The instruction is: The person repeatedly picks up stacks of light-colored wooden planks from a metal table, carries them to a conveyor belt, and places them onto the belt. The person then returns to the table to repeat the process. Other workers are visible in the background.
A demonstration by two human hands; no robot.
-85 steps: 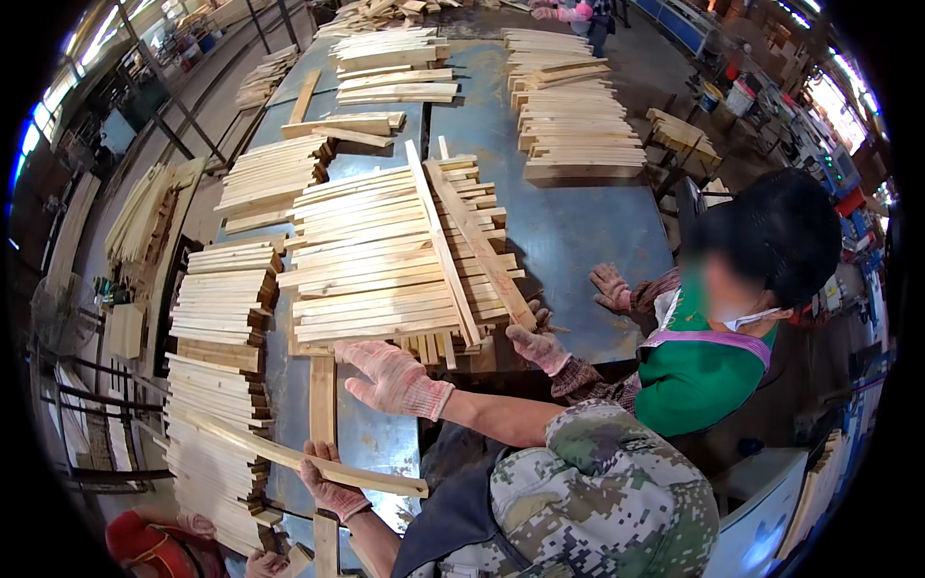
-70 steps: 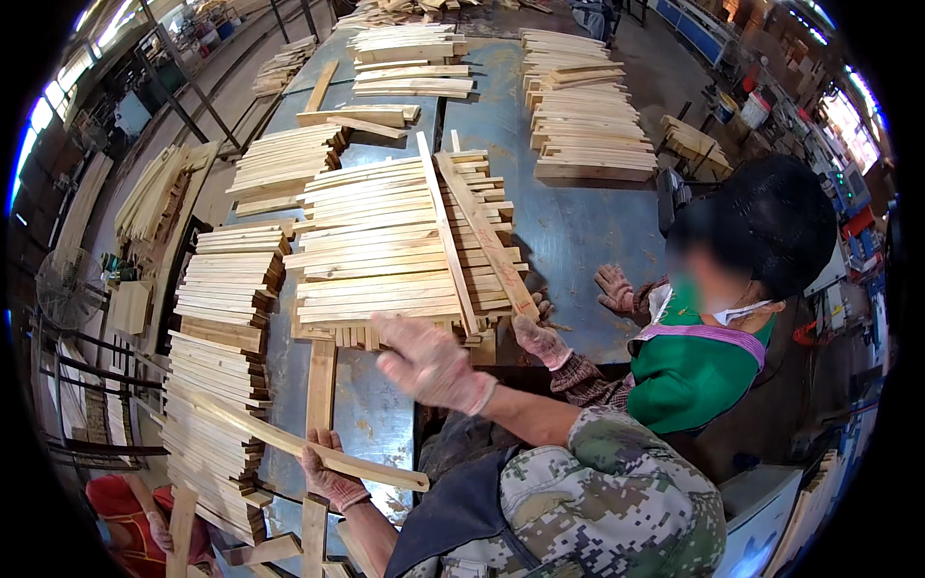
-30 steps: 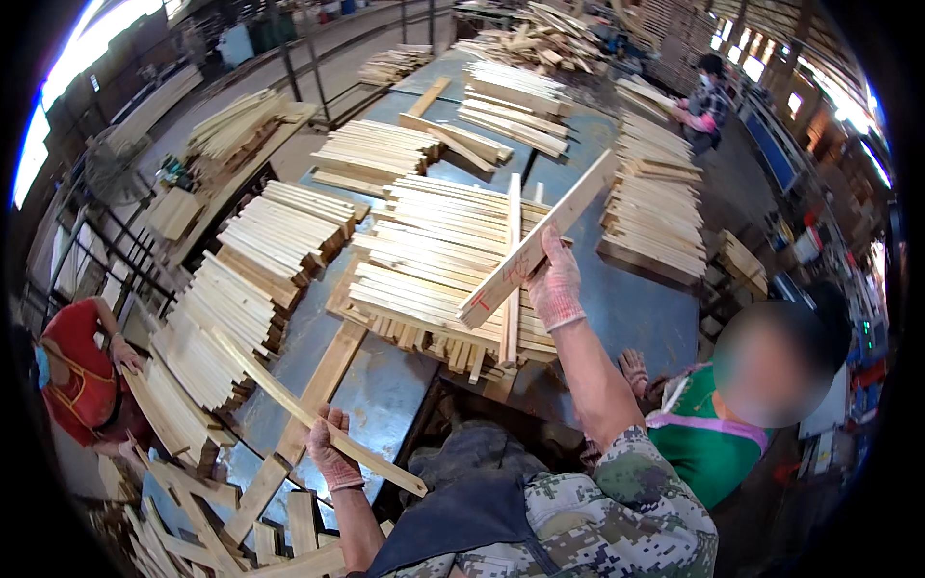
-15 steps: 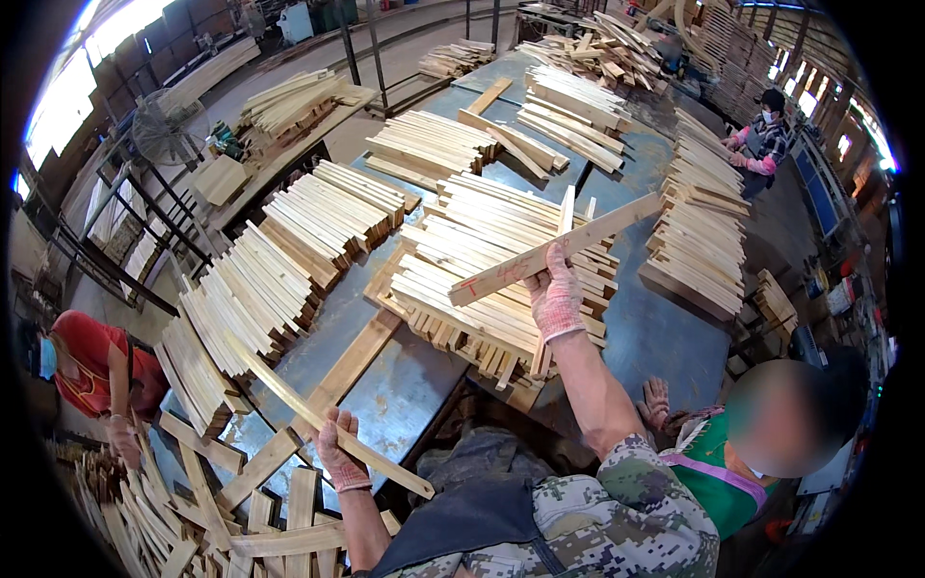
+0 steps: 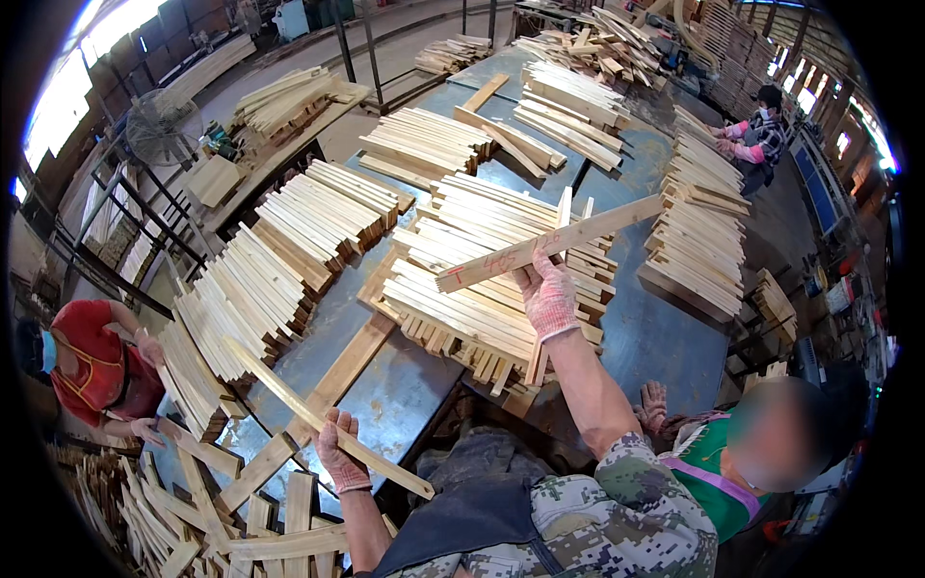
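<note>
My right hand (image 5: pixel 549 297), in a pinkish knit glove, is closed on a flat wooden slat (image 5: pixel 602 228) with red handwritten marks. That slat is held up, slanting over a large stack of pale wooden strips (image 5: pixel 453 255) on the table. Lower left, my left hand (image 5: pixel 341 455), gloved likewise, grips a long narrow wooden strip (image 5: pixel 275 378) near its close end. The strip's far part extends over the table toward the left row of stacked strips (image 5: pixel 246 303). Beneath it lies a wider board (image 5: pixel 349 371).
The blue-grey metal table (image 5: pixel 650 332) carries another row of strips (image 5: pixel 701 236) along its right. Loose boards (image 5: pixel 301 506) lie crisscrossed at lower left. A person in red (image 5: pixel 106 356) stands left, one in green (image 5: pixel 718 472) close right, another (image 5: pixel 756 140) far right.
The slat in my right hand has shifted slightly left, its marked face turned more into view. My left hand stays nearly still. The person in red has straightened and reached to the stack.
</note>
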